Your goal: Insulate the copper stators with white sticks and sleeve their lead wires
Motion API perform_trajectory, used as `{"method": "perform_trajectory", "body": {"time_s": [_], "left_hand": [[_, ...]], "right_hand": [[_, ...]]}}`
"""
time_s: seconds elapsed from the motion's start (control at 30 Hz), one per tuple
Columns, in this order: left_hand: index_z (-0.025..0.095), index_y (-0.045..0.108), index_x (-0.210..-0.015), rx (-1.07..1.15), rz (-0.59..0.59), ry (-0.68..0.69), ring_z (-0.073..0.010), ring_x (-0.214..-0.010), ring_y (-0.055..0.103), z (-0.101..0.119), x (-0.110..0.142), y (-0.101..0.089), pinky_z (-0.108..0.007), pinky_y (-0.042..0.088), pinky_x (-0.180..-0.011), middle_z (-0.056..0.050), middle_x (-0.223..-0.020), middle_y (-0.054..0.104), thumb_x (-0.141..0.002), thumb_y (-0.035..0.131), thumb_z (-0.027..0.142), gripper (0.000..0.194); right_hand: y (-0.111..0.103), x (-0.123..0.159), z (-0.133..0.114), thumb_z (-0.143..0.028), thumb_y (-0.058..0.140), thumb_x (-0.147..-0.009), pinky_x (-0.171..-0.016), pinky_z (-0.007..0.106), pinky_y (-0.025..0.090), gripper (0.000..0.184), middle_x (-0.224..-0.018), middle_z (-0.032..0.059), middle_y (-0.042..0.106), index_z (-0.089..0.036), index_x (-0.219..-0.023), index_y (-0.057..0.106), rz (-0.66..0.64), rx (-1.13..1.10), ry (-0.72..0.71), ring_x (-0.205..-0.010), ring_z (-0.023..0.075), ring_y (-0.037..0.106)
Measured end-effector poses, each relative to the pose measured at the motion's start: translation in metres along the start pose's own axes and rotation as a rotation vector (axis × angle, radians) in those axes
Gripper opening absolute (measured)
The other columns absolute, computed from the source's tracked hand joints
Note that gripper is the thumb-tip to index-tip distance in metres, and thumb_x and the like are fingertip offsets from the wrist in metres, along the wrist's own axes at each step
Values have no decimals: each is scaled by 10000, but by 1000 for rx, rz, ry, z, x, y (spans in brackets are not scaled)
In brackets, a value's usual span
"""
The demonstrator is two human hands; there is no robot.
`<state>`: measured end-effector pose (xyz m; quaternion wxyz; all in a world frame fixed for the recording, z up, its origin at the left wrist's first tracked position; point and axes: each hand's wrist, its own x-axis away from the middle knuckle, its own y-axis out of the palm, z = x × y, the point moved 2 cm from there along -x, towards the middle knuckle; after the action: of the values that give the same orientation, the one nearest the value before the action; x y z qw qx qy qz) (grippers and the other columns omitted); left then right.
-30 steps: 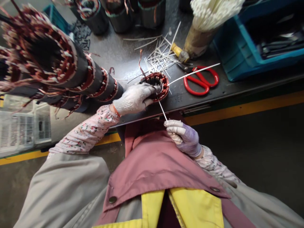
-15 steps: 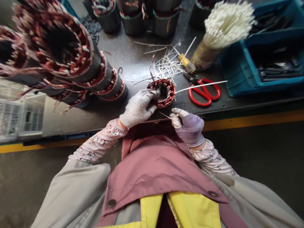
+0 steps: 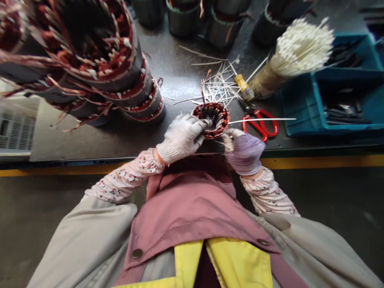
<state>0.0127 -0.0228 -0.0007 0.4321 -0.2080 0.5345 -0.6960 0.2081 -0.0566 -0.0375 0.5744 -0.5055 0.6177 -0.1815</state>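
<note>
A small motor stator (image 3: 222, 127) with red windings sits at the bench's front edge. My left hand (image 3: 183, 136), in a white glove, is closed on its left side, fingertips over the rim and into the bore. My right hand (image 3: 244, 150), in a purple and white glove, is pinched just beside the stator's lower right rim. A thin pale strand shows at its fingertips; its exact kind is too small to tell. A long white tie cord (image 3: 267, 119) sticks out from the stator's right side, passing over red-handled scissors (image 3: 261, 125).
Tall stacks of wound stators (image 3: 132, 76) stand at left. Loose white cords (image 3: 220, 86) and a yellow-handled tool (image 3: 242, 85) lie behind the stator. A bundle of white cords (image 3: 303, 48) and blue bins (image 3: 300, 100) are at right. More stators (image 3: 183, 18) line the back.
My right hand has moved up to the stator's lower right rim with the thin strand. My left hand keeps its hold. The whole view has shifted slightly.
</note>
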Motion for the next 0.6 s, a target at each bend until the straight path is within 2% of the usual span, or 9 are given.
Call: {"method": "perform_trajectory", "body": {"time_s": [0.17,0.27,0.3,0.4,0.47,0.6], "left_hand": [[187,688,-1259,-18,9,-18,-286,-1084,631,0,-1,0,-444,485,-970,-109,-1108,732,-905,558,264,384],[183,694,-1251,-51,9,-12,-295,-1070,640,1,0,-1,-462,500,-953,-121,-1091,736,-896,574,256,382],[177,698,-1244,-64,14,0,-298,-1060,645,1,0,-1,-465,505,-947,-125,-1086,738,-895,575,253,378],[169,717,-1198,-111,68,65,-288,-1023,668,5,2,-3,-461,512,-943,-117,-1060,755,-904,560,238,341],[177,732,-1151,-135,113,121,-267,-996,684,8,4,-4,-451,510,-955,-102,-1028,769,-917,542,222,305],[189,743,-1092,-119,170,179,-240,-951,708,10,5,-3,-441,519,-960,-86,-989,784,-914,546,202,266]], "right_hand": [[-8,15,5,-438,480,-1009,-654,311,514,345,-753,85,738,-185,-934,703,83,-164,81,-682,208,699],[-17,14,9,-497,510,-986,-632,314,512,363,-695,58,711,-190,-938,698,112,-298,263,-609,194,667],[-19,11,10,-529,524,-973,-613,312,505,383,-648,42,685,-192,-918,700,63,-372,339,-569,184,642],[-19,0,7,-627,573,-909,-503,283,442,465,-488,-16,557,-188,-821,698,-238,-667,553,-440,139,519],[-15,-8,1,-666,608,-856,-449,265,383,503,-439,-34,494,-181,-744,681,-389,-804,654,-407,116,449],[-10,-19,-7,-579,753,-708,-440,250,345,439,-450,-25,500,-185,-588,602,-418,-821,755,-427,94,431]]}}
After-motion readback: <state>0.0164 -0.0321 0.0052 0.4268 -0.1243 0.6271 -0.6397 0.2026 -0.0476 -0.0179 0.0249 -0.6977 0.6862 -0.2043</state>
